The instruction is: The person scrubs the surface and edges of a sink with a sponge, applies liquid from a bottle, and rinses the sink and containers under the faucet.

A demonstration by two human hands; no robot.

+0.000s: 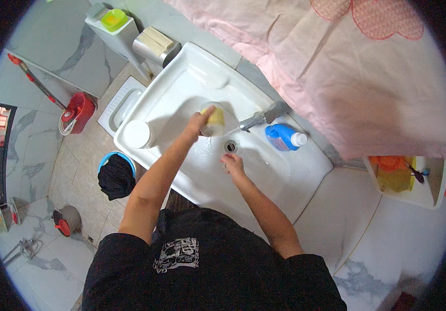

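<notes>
My left hand [198, 123] is wrapped round a clear, yellowish cup-like container [216, 124], tilted over the white sink [264, 181]. It is beside the faucet [254, 121], where water runs and splashes into the basin. Just below the drain hole [231, 147] is my right hand [233, 165], its fingers curled together; what they hold, if anything, is too small to make out. A blue bottle with a white cap [282, 138] lies right of the faucet. On the left rim stands a round white-lidded tub [138, 135].
Left of the sink, black cloth [116, 176] hangs over a blue-rimmed bucket. Farther left are a red mop bucket [80, 111] and a grey pail [67, 222]. A pink curtain [337, 78] hangs at the upper right, above a white shelf [425, 192]. A tissue box [155, 44] stands behind the sink.
</notes>
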